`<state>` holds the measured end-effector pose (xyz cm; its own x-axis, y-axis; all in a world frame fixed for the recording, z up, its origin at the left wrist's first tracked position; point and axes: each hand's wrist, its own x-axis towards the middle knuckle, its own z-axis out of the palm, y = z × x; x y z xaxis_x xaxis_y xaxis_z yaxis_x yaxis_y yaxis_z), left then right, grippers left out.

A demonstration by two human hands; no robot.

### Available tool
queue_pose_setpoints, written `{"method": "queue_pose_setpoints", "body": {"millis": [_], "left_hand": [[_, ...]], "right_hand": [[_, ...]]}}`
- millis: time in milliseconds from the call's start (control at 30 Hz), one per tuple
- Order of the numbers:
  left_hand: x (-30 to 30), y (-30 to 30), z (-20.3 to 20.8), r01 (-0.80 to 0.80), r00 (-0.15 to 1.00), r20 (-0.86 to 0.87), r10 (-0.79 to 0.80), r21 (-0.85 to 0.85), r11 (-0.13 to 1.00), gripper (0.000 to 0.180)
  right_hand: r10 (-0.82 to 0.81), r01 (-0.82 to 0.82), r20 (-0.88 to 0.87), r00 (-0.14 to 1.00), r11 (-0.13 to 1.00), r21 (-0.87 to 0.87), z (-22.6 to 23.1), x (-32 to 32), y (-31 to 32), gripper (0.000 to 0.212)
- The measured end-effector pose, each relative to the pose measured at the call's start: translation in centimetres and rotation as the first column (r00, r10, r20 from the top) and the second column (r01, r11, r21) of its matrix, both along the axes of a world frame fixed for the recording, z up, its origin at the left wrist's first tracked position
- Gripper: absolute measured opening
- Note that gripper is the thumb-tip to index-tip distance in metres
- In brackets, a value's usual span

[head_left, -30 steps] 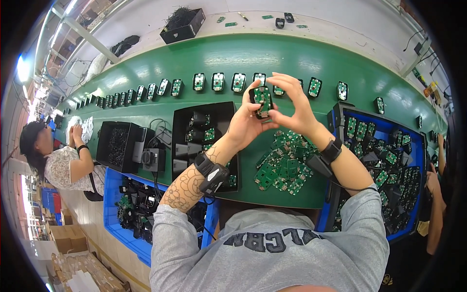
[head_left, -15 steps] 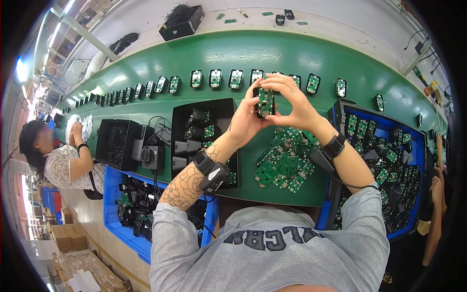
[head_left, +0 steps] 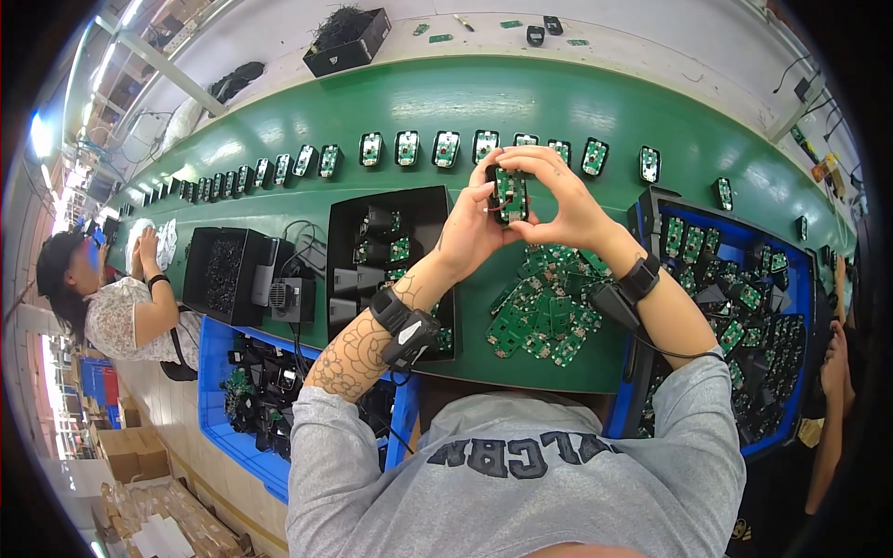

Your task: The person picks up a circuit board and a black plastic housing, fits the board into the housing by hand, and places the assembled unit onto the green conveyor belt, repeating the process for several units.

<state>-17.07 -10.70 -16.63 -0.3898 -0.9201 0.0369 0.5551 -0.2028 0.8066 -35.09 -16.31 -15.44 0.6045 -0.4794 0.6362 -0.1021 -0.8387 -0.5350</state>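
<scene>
Between my hands, above the green bench, is a small black plastic housing with a green circuit board (head_left: pixel 512 191) in it, and thin red wire shows near its lower end. My left hand (head_left: pixel 465 232) grips its left side, with the thumb along the edge. My right hand (head_left: pixel 569 200) curves round from the right, fingertips at the far end and thumb at the near end. Under my wrists lies a loose pile of bare green circuit boards (head_left: pixel 544 312). Just beyond my fingers runs a row of similar housings with boards (head_left: pixel 446 149).
A black bin (head_left: pixel 437 200) with housings stands left of my hands. Further left are a black box of small dark parts (head_left: pixel 223 274) and a blue crate (head_left: pixel 209 391). A blue-lined tray (head_left: pixel 800 372) of assemblies sits right. Other people work at both sides.
The row of housings has shifted slightly left along the green surface. My hands keep nearly the same hold, and the housing between them has turned a little.
</scene>
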Motion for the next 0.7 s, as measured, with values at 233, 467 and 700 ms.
{"method": "queue_pose_setpoints", "body": {"millis": [233,467,700], "left_hand": [[0.24,-0.10,-0.27,0.048,0.995,-0.093,-0.046,0.017,0.999,0.065],[0.39,-0.10,-0.55,0.066,0.988,-0.138,-0.068,-0.017,0.998,0.077],[0.34,0.54,-0.10,0.014,1.000,0.017,-0.013,-0.055,0.998,0.091]], "right_hand": [[0.056,-0.054,-0.039,0.998,0.998,0.045,0.13,-0.26,-0.09,0.070],[0.027,-0.028,0.012,1.000,0.997,0.067,-0.22,-0.13,0.01,0.071],[0.032,-0.034,0.022,0.999,0.993,0.112,-0.31,-0.09,-0.15,0.070]]}}
